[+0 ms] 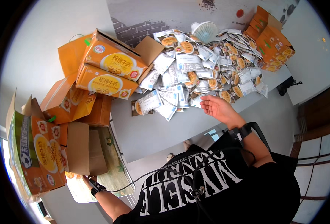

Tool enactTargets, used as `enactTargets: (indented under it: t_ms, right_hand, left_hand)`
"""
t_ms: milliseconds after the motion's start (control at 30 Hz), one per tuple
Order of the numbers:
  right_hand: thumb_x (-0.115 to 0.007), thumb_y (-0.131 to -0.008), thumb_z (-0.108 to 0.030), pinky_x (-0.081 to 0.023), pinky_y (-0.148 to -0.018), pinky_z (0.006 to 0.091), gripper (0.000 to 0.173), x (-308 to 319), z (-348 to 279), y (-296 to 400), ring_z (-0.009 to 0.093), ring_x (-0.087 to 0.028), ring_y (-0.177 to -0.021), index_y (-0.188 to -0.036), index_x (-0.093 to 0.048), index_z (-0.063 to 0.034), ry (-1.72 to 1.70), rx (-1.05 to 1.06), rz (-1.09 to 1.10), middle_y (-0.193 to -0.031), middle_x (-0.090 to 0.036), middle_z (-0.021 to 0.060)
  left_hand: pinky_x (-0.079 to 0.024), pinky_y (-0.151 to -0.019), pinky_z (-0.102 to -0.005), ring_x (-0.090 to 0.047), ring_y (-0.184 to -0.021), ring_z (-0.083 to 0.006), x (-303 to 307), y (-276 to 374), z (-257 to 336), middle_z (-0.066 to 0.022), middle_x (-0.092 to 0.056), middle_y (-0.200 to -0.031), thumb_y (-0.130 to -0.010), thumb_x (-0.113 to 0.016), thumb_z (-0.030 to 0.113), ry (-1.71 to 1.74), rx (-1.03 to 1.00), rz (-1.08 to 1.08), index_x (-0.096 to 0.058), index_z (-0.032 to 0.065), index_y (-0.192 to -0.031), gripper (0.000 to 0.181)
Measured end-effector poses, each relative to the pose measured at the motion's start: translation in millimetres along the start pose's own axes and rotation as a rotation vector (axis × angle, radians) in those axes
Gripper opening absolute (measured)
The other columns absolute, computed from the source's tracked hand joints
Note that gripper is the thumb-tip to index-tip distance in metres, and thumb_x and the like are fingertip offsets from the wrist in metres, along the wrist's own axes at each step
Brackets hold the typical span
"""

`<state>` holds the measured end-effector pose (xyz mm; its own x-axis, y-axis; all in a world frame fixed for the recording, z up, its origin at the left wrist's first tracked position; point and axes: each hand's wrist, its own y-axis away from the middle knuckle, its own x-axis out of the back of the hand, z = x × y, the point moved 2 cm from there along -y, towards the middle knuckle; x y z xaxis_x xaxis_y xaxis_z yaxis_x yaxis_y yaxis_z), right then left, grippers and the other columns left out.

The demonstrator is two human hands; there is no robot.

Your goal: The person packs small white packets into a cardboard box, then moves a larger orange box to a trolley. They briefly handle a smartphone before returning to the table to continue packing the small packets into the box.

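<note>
My right hand (216, 108) is at the front edge of a large pile of sachets (188, 63), palm turned left, fingers slightly curled and nothing visible in them. A white-backed sachet (196, 101) lies right beside its fingertips. Some sachets show a brown front with a yellow circle, others a white printed back. At the lower left, my left hand (86, 179) is by the lower edge of an open carton's cardboard flap (78, 148). Its fingers are mostly hidden there, so its grip is unclear. That orange and green carton (43, 151) bears writing and stands tilted.
Two orange cartons (117, 64) are stacked behind, with more open cartons (67, 100) below them. Another orange carton (275, 44) stands at the far right of the grey table (148, 134). A white lamp-shaped object (207, 31) rests behind the pile. A cable (142, 177) crosses my shirt.
</note>
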<state>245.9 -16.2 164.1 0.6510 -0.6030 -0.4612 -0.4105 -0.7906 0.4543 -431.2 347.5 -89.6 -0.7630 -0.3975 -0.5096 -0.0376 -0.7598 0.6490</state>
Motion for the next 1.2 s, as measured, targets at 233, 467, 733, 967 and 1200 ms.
enactTargets:
  t_ms: [233, 467, 733, 967, 1200]
  right_hand:
    - [-0.046, -0.093, -0.028, -0.046, -0.08, 0.0272, 0.033, 14, -24, -10, 0.014, -0.057, -0.091, -0.111, -0.056, -0.0017, 0.035, 0.023, 0.018, -0.099, -0.06, 0.0061]
    - [-0.045, -0.094, -0.028, -0.047, -0.081, 0.0287, 0.034, 37, -64, -57, 0.017, -0.058, -0.092, -0.113, -0.055, -0.0024, 0.08, -0.024, -0.15, -0.101, -0.061, 0.0078]
    - [-0.042, -0.096, -0.024, -0.047, -0.084, 0.0351, 0.034, 137, -123, -89, 0.021, -0.058, -0.097, -0.118, -0.051, -0.0004, 0.11, -0.044, -0.363, -0.106, -0.06, 0.0121]
    - [-0.04, -0.097, -0.03, -0.048, -0.084, 0.0386, 0.038, 222, -151, -117, 0.025, -0.059, -0.098, -0.119, -0.049, -0.0007, 0.101, -0.142, -0.458, -0.107, -0.06, 0.0145]
    - [-0.042, -0.095, -0.032, -0.048, -0.085, 0.0403, 0.04, 249, -148, -138, 0.026, -0.059, -0.098, -0.119, -0.049, -0.0006, 0.057, -0.21, -0.458, -0.107, -0.061, 0.0155]
  left_hand:
    - [-0.049, -0.073, -0.0344, -0.055, -0.09, -0.0171, -33, 26, -31, -0.0034, -0.059, -0.103, -0.087, -0.05, 0.043, 0.108, -0.207, 0.187, -0.052, 0.0108, -0.11, 0.04]
    - [-0.05, -0.062, -0.0403, -0.053, -0.084, -0.0219, -27, 75, -79, -0.0092, -0.054, -0.106, -0.085, -0.053, 0.04, 0.156, -0.469, 0.87, -0.051, 0.0067, -0.118, 0.047]
    - [-0.042, -0.076, -0.0275, -0.049, -0.081, -0.0155, -298, 172, -157, -0.0071, -0.051, -0.091, -0.088, -0.054, 0.012, -0.494, -1.313, 0.381, -0.05, -0.004, -0.102, 0.022]
    - [-0.034, -0.097, -0.0406, -0.045, -0.114, -0.0336, -564, 187, -129, -0.0207, -0.049, -0.122, -0.084, -0.062, 0.037, -1.185, -1.665, 0.315, -0.049, -0.0019, -0.123, 0.057]
    - [-0.033, -0.098, -0.0462, -0.045, -0.115, -0.0393, -636, 116, -83, -0.0241, -0.053, -0.117, -0.07, -0.048, 0.077, -1.421, -1.049, 0.371, -0.05, -0.0027, -0.121, 0.095]
